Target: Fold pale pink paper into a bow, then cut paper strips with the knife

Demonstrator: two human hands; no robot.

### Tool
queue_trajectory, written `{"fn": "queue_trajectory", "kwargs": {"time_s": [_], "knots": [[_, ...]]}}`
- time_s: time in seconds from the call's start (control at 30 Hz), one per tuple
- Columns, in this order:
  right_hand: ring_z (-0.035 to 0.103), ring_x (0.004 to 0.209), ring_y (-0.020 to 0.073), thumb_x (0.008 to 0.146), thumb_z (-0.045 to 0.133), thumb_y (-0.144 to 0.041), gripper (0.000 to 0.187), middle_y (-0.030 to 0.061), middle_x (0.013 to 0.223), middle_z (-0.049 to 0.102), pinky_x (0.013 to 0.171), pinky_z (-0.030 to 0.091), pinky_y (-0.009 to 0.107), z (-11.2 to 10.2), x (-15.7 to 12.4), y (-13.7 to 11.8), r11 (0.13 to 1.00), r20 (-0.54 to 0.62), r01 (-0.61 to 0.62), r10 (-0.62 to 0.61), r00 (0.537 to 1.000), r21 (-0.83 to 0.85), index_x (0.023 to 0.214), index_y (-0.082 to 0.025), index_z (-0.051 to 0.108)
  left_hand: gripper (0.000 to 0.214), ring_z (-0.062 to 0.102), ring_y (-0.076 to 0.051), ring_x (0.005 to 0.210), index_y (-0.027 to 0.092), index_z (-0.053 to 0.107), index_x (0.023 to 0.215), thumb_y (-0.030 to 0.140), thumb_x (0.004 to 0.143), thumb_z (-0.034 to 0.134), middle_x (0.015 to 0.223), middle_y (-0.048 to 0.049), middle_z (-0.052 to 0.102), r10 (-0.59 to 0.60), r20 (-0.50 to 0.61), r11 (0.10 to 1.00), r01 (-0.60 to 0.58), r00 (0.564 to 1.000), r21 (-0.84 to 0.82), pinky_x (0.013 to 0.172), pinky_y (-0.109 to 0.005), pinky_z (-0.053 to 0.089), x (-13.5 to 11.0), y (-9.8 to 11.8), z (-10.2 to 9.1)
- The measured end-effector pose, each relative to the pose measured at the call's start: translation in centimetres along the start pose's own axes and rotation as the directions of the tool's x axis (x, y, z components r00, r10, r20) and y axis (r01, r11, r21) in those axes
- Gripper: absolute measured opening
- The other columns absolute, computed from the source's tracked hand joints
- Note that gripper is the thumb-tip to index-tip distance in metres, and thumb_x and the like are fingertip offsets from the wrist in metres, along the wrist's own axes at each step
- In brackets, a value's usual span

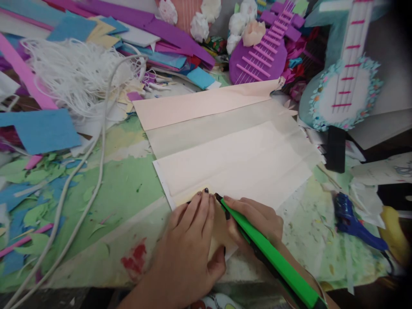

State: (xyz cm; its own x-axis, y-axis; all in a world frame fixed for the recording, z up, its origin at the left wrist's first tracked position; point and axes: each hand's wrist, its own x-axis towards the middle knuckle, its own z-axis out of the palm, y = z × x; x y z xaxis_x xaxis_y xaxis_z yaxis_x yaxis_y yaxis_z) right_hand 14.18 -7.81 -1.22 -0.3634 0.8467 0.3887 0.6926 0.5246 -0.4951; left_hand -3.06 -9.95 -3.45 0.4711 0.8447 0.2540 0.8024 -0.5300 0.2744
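Note:
A large sheet of pale pink folded paper lies across the green table. My left hand presses flat on its near corner, fingers stretched out together, dark nails at the tips. Just right of it, my right hand is wrapped round a green tool with a black tip, held like a pen. The tip touches the paper beside my left fingertips. A yellowish piece lies under my left hand; I cannot make out what it is.
White string tangle and a white cord lie at left, with blue and green paper scraps. Purple and teal paper guitars stand at the back right. A blue glue gun lies at right.

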Motion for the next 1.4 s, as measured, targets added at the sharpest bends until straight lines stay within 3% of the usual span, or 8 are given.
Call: {"fn": "queue_trajectory", "kwargs": {"time_s": [0.5, 1.03, 1.4], "knots": [[0.065, 0.064, 0.0155, 0.079, 0.054, -0.011, 0.028, 0.0041, 0.076, 0.069, 0.057, 0.056, 0.027, -0.30, -0.05, -0.04, 0.997, -0.029, 0.029, -0.031, 0.999, -0.065, 0.105, -0.017, 0.060, 0.066, 0.039, -0.028, 0.130, 0.002, 0.048, 0.134, 0.040, 0.080, 0.047, 0.140, -0.0163, 0.048, 0.002, 0.022, 1.000, -0.002, 1.000, -0.006, 0.105, -0.040, 0.026, 0.00, -0.10, 0.09], [0.061, 0.056, 0.0139, 0.078, 0.051, -0.011, 0.024, 0.0028, 0.069, 0.066, 0.050, 0.053, 0.025, -0.57, 0.24, -0.17, 0.999, -0.008, 0.039, -0.039, 0.999, -0.015, 0.099, -0.017, 0.061, 0.067, 0.040, -0.030, 0.130, 0.003, 0.047, 0.134, 0.041, 0.080, 0.048, 0.142, -0.0173, 0.045, 0.003, 0.034, 1.000, -0.003, 0.999, -0.006, 0.103, -0.043, 0.028, -0.03, -0.07, 0.12], [0.066, 0.063, 0.0162, 0.078, 0.052, -0.010, 0.026, 0.0048, 0.075, 0.070, 0.057, 0.057, 0.028, -0.51, -0.02, -0.29, 0.997, -0.016, 0.048, -0.049, 0.999, -0.054, 0.101, -0.016, 0.060, 0.065, 0.041, -0.030, 0.128, 0.002, 0.048, 0.133, 0.039, 0.080, 0.047, 0.140, -0.0172, 0.048, 0.003, 0.019, 1.000, -0.003, 1.000, -0.013, 0.102, -0.043, 0.029, 0.08, -0.01, 0.11]]}}
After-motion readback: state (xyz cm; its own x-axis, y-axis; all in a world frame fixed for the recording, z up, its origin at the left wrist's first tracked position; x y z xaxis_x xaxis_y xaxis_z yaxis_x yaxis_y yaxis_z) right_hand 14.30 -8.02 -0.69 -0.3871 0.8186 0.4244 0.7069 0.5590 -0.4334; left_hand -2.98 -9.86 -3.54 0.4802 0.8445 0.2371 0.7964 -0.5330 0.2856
